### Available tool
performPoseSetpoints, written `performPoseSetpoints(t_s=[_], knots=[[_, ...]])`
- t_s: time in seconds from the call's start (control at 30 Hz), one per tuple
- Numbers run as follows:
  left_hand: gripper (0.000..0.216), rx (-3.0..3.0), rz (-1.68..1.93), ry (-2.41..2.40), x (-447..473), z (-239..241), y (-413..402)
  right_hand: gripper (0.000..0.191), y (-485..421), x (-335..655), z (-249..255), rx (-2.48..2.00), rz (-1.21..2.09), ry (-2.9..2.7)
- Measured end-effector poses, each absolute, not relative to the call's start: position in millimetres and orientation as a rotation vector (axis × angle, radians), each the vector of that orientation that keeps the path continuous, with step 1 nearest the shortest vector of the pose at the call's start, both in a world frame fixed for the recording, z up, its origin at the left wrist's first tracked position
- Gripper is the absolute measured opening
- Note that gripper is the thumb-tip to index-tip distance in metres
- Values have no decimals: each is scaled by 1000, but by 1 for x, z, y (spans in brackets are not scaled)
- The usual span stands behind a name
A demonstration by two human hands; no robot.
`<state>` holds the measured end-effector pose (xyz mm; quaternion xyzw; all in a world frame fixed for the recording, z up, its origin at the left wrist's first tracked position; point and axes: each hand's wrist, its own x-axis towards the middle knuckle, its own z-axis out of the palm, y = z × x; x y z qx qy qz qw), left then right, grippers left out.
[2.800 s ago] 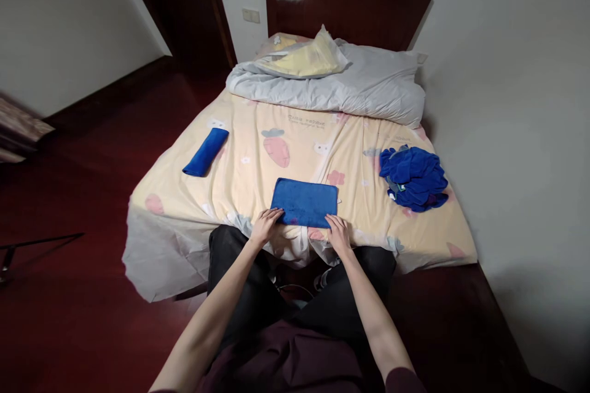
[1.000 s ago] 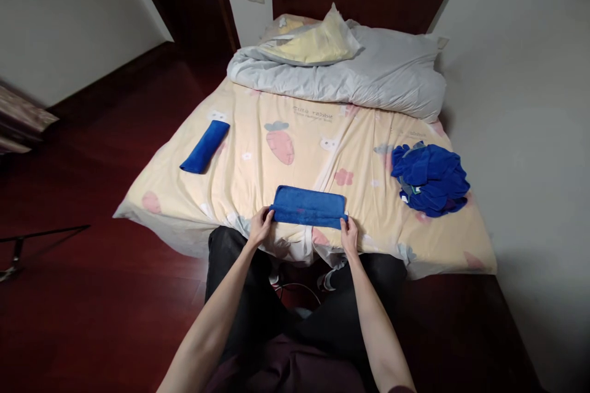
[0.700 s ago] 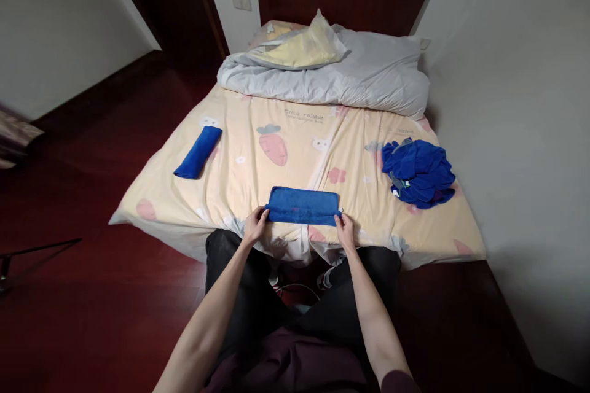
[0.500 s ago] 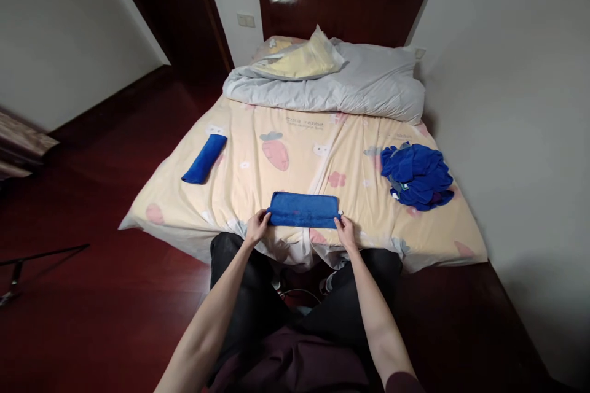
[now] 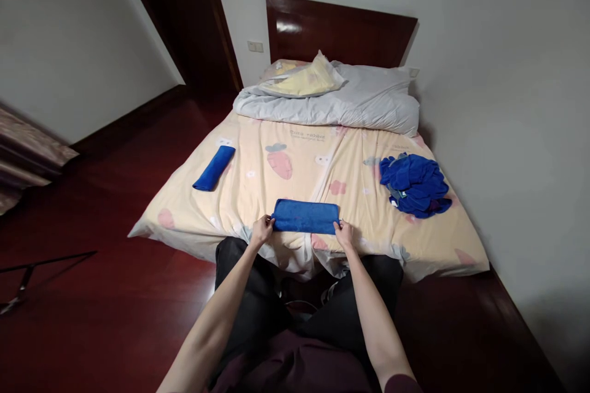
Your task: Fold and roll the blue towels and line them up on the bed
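A blue cloth, folded into a flat oblong, lies near the front edge of the bed right before me. My left hand pinches its left end at the near corner. At the opposite end, my right hand grips the near right corner between thumb and fingers. Further left on the bed rests a narrow folded blue cloth, apart from both hands. To the right sits a crumpled heap of blue cloths, with small white tags showing on its near left side.
The bed has a cream sheet with carrot and flower prints. A rolled grey quilt and a yellow pillow lie by the dark headboard. A thin black stand is on the floor at left; a curtain hangs beyond.
My view has tilted up a little, so the bed appears lower. The near edge of the cloth looks flatter now, and both hands still hold its ends.
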<state>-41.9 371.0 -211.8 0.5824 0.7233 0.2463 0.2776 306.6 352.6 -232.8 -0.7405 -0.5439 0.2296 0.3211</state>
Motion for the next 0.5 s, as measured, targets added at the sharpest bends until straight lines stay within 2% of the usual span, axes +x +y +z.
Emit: performPoseSetpoints(t_s=[0.13, 0.23, 0.33, 0.5], knots=[[20, 1596, 669, 1934, -40, -208, 369, 14, 348, 302, -224, -1982, 555, -1441], [31, 1882, 757, 1908, -38, -205, 361, 28, 340, 298, -214, -1872, 365, -1573], [37, 2246, 730, 1693, -33, -206, 353, 33, 328, 293, -205, -1617, 209, -1907], [57, 2424, 485, 1507, -24, -217, 349, 44, 319, 286, -202, -1516, 268, -2244]])
